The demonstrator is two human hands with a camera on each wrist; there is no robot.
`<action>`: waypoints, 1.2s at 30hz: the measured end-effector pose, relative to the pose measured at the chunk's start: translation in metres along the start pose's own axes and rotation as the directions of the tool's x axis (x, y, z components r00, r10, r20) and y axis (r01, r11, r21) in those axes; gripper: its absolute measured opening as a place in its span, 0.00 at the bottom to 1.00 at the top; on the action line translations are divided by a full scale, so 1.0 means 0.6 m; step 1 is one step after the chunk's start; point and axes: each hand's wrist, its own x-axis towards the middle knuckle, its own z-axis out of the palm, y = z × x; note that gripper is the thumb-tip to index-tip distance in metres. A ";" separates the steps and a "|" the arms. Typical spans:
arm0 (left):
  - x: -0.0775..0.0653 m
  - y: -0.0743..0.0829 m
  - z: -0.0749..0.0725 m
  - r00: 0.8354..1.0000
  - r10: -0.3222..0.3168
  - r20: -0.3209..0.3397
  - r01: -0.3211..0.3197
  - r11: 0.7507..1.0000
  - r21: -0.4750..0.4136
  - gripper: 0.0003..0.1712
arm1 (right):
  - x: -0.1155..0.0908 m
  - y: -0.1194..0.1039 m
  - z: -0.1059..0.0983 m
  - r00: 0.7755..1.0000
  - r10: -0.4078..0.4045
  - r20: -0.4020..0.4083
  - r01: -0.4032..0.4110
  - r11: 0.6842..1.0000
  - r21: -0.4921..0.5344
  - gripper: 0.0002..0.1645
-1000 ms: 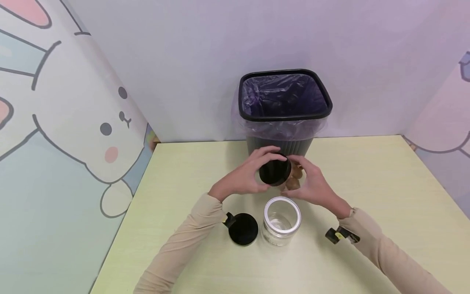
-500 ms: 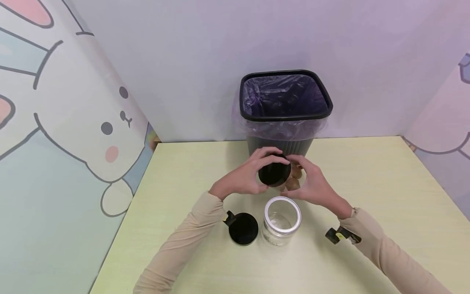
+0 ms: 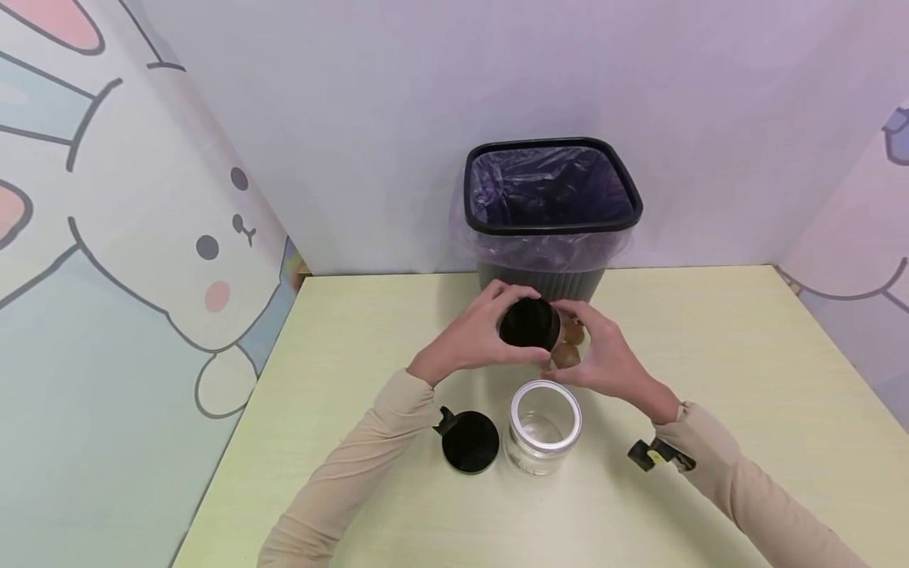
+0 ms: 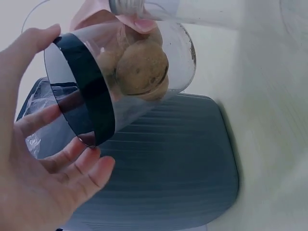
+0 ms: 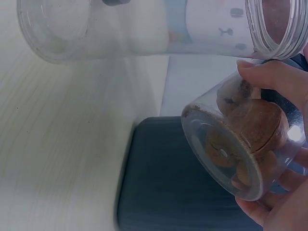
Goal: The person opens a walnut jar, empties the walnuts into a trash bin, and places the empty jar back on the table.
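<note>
A clear jar (image 5: 221,137) with a black lid (image 3: 529,323) is held tilted in the air in front of the bin. Several round brown nut-like pieces (image 4: 142,67) show inside it. My left hand (image 3: 479,335) spans the lid, with the thumb and fingertips at opposite edges of its rim. Around the jar's body curls my right hand (image 3: 604,355), thumb on one side and fingers on the other. Below the hands, a second clear jar (image 3: 545,465) stands upright and uncovered on the table. Left of it lies a flat black lid (image 3: 471,443).
A grey bin (image 3: 550,230) with a black rim and a purple liner stands at the table's back, just behind the held jar. The pale table (image 3: 355,347) ends at a wall. A rabbit drawing (image 3: 177,205) covers the left wall.
My left hand has shifted round the lid: its thumb moved right along the near edge, its fingertips left along the far edge. The right hand and the standing jar stay put.
</note>
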 end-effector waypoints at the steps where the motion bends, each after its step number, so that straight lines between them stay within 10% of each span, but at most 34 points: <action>1: 0.000 0.000 0.001 1.000 -0.016 -0.002 0.016 1.000 0.009 0.43 | 0.000 0.000 0.000 1.000 0.004 -0.002 -0.004 1.000 0.000 0.57; 7: -0.002 0.006 -0.001 0.997 -0.077 0.024 0.075 0.996 0.051 0.48 | 0.001 0.003 -0.002 1.000 0.009 -0.003 -0.009 1.000 0.010 0.57; 16: -0.005 0.014 -0.014 0.986 0.142 0.083 -0.147 0.987 0.062 0.47 | 0.000 0.002 -0.006 1.000 0.012 0.013 -0.012 1.000 -0.002 0.58; 36: -0.002 0.015 -0.014 0.951 0.277 0.140 -0.275 0.961 -0.031 0.42 | -0.003 0.000 -0.012 0.999 0.020 0.043 -0.019 1.000 -0.014 0.57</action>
